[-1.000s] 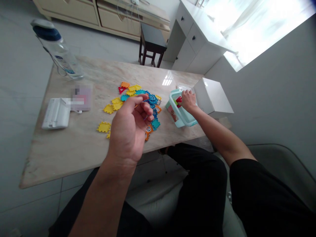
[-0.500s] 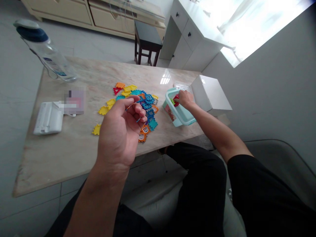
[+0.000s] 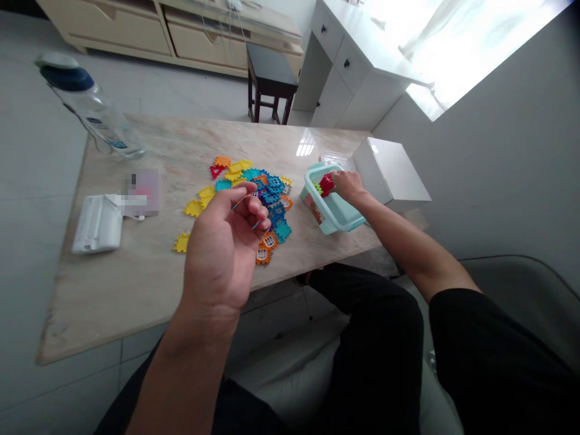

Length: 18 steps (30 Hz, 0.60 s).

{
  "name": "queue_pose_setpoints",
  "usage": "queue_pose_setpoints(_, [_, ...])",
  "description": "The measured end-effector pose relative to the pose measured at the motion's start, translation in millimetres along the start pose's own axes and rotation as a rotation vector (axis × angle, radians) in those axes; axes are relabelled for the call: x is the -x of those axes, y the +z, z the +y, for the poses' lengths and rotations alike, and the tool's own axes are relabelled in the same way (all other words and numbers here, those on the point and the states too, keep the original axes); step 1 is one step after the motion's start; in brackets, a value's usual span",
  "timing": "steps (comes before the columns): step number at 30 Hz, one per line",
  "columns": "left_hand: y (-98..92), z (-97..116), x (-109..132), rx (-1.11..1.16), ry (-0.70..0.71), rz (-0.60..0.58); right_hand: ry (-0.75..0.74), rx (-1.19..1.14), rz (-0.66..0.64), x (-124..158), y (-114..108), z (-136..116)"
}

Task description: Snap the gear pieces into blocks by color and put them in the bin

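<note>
My left hand is raised palm up over the near side of the table, fingers curled in toward the thumb. Thin coloured slivers show between its fingers; what it holds, if anything, I cannot make out. Behind it lies a heap of flat interlocking toy tiles, blue, teal, orange and purple, with yellow tiles at its left. My right hand reaches into a mint-green plastic box. Its fingers are closed at a red toy tile beside a bit of green.
A white carton stands against the box's right side, with clear plastic packaging behind. At the left are a water bottle, a white device and a blurred pinkish item. A dark stool stands beyond the marble table.
The view has shifted slightly. My right hand has drawn back a little to the right inside the box, and more of the red tile shows. My left hand keeps its curled pose.
</note>
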<state>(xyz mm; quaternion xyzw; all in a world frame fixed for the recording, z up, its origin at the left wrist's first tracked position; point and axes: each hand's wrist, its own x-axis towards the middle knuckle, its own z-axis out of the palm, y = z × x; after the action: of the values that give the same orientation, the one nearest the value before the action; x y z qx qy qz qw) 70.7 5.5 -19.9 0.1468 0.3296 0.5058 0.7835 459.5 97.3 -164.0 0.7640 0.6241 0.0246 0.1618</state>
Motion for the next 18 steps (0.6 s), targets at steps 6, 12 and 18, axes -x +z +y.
queue_pose_setpoints(6, [2.0, -1.0, -0.8, -0.018, 0.008, 0.011, 0.000, -0.033, 0.014, -3.6, 1.6, -2.7])
queue_pose_setpoints(12, [2.9, -2.6, -1.1, -0.025, -0.006, 0.010, 0.039, -0.076, 0.017, -1.6, -4.6, -3.9])
queue_pose_setpoints(18, [0.6, -3.2, -3.1, -0.026, -0.002, 0.013, 0.124, -0.144, 0.044, -3.1, -2.2, -11.3])
